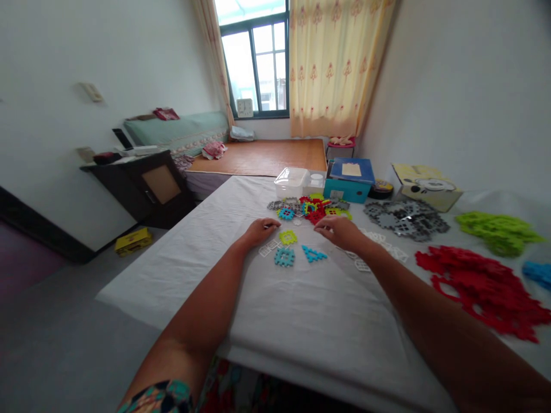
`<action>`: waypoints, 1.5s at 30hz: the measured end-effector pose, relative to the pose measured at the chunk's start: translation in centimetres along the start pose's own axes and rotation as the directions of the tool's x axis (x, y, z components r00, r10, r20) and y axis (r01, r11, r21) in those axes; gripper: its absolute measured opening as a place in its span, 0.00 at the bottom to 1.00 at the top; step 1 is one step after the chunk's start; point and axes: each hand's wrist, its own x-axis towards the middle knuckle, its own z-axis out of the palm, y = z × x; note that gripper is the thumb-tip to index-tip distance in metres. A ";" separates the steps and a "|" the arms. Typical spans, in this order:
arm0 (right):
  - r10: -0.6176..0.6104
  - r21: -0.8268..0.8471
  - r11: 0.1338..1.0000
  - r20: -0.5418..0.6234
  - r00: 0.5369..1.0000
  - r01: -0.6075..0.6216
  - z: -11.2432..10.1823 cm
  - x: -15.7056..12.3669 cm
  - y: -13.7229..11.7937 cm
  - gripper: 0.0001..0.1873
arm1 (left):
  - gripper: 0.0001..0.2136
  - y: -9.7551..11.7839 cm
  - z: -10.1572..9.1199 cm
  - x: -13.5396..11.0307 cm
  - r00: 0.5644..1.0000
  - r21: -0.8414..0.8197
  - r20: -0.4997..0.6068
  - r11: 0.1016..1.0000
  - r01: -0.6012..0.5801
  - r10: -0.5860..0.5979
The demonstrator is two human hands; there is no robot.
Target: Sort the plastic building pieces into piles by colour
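Observation:
Both my arms reach across a table covered with a white cloth (275,310). My left hand (259,230) rests on the cloth with its fingers curled, next to a yellow-green square plastic tile (288,236). My right hand (336,228) lies with fingers curled just right of a blue triangular tile (313,253). A blue square tile (284,256) lies in front of the yellow one. A mixed heap of coloured tiles (310,209) sits just beyond both hands. I cannot make out anything inside either hand.
Sorted piles lie to the right: grey tiles (407,217), green tiles (497,230), red tiles (482,289), white tiles (381,244). A clear plastic tub (291,182), a blue box (348,179) and a yellow box (426,186) stand at the far edge. A bed lies beyond.

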 end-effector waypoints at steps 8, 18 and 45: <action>-0.258 0.099 0.963 0.052 0.965 0.252 5.5 0.0 -7.0 0.21 | 0.14 0.0 0.1 -0.1 1.000 -0.012 -0.007 1.000 -0.014 0.014; -0.206 0.135 0.971 0.041 0.978 0.199 6.2 0.1 -4.9 0.18 | 0.15 0.0 0.1 -0.1 1.000 -0.013 -0.011 1.000 -0.005 0.005; -0.398 -0.307 0.858 0.110 0.911 0.411 6.5 0.0 -8.5 0.09 | 0.15 -0.1 0.0 0.1 0.999 0.037 -0.008 0.998 -0.047 0.047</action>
